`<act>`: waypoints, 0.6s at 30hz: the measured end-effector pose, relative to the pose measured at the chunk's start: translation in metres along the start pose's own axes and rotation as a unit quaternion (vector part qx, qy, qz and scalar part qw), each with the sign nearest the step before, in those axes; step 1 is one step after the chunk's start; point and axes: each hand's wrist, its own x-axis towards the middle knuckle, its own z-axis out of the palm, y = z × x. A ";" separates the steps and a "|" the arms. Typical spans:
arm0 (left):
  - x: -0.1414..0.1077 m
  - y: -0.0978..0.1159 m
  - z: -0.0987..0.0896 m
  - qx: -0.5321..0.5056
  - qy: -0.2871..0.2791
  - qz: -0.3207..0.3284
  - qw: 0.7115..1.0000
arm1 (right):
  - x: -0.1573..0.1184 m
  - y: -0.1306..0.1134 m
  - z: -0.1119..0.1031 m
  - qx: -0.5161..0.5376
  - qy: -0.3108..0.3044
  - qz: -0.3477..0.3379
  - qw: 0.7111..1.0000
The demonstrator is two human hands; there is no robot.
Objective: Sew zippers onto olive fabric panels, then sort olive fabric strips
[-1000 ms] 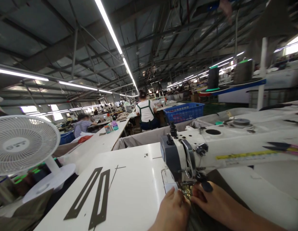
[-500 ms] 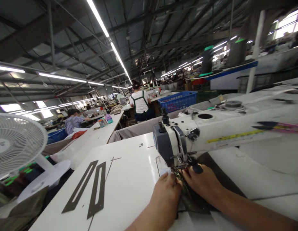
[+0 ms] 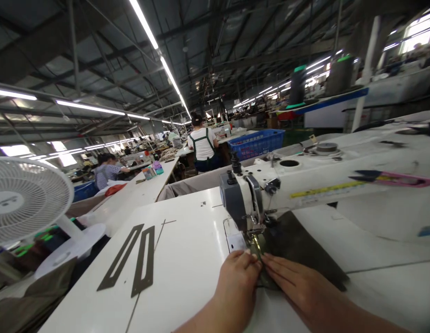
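A sewing machine (image 3: 240,199) stands over a dark olive fabric piece (image 3: 301,245), which lies on the table to the right of and under its foot. A zipper (image 3: 258,245) with gold-coloured teeth runs from the foot toward me. My left hand (image 3: 237,282) is closed, thumb and fingers pinching the work at the zipper's left side; the exact edge it grips is hidden. Stretched out together, the fingers of my right hand (image 3: 301,284) lie flat on the fabric, their tips just right of the zipper.
Two olive slotted strips (image 3: 144,261) lie on the white table (image 3: 187,259) at left. A white fan (image 3: 30,203) stands beyond them. Thread snips (image 3: 391,178) with a pink handle rest on the machine. Ahead are a blue basket (image 3: 258,142) and a seated person (image 3: 202,145).
My right hand has drawn back from beside the machine's foot toward me, and its fingers have straightened. More of the zipper and fabric shows. My left hand stays near the same place.
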 end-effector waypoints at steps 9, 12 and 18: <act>0.007 -0.007 -0.002 0.028 0.040 0.074 0.996 | 0.012 0.002 0.012 0.015 0.010 0.024 1.000; 0.010 -0.012 0.000 0.021 0.039 0.075 0.996 | 0.013 0.005 0.018 0.025 -0.004 0.028 0.999; 0.016 -0.019 0.005 0.029 0.007 0.034 0.999 | 0.012 0.016 0.028 0.036 -0.043 0.035 0.998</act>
